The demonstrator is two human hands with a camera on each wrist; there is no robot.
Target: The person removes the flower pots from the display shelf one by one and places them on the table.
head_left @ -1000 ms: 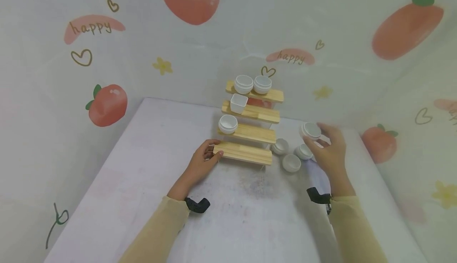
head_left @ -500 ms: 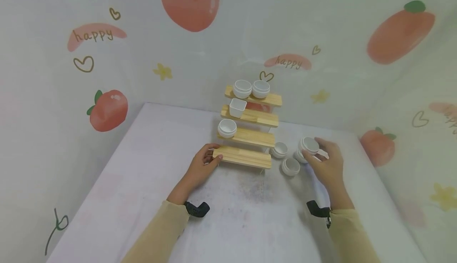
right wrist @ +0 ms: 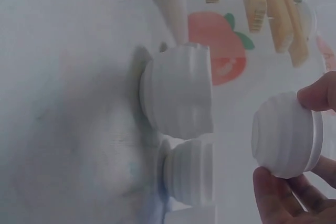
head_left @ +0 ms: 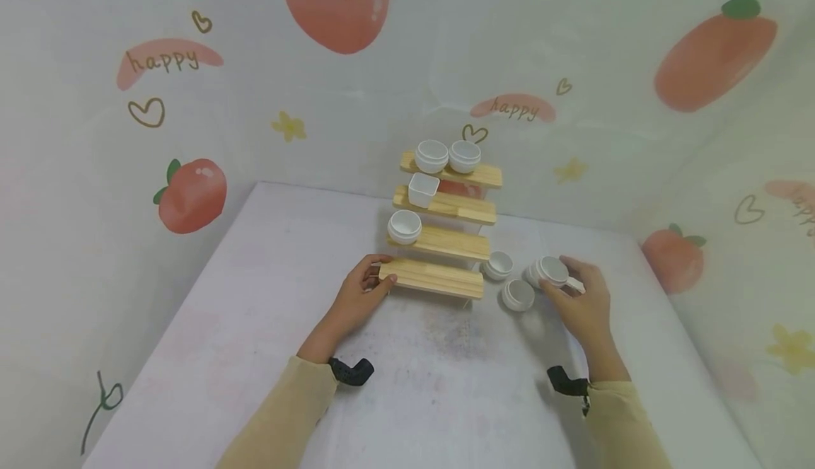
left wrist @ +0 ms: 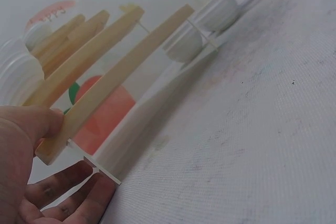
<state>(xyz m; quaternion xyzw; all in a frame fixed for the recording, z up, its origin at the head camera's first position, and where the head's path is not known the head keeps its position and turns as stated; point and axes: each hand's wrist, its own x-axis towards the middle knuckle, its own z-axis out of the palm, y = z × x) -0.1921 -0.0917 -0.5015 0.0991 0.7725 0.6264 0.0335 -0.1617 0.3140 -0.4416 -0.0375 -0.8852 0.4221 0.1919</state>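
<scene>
My right hand (head_left: pixel 586 303) holds a small white ridged bowl (head_left: pixel 552 269) by its sides. In the right wrist view that held bowl (right wrist: pixel 286 135) is apart from the bowls on the table. My left hand (head_left: pixel 356 296) grips the left end of the lowest board of a tiered wooden stand (head_left: pixel 433 278), thumb on the board and the other fingers beneath. Two round bowls (head_left: pixel 431 155) stand on the top tier, a square cup (head_left: pixel 423 190) on the tier below, and another round bowl (head_left: pixel 405 227) on the third. The lowest board bears nothing.
Right of the stand, one white bowl (head_left: pixel 498 265) sits near its end and another bowl (head_left: pixel 518 295) slightly nearer me. A further bowl (head_left: pixel 533 276) is partly hidden behind the held one. A white cloth with printed fruit (head_left: pixel 503 108) forms the backdrop.
My right hand has moved downward with the bowl, closer to the bowls on the table. The left hand keeps its grip on the stand. The head view has tilted slightly.
</scene>
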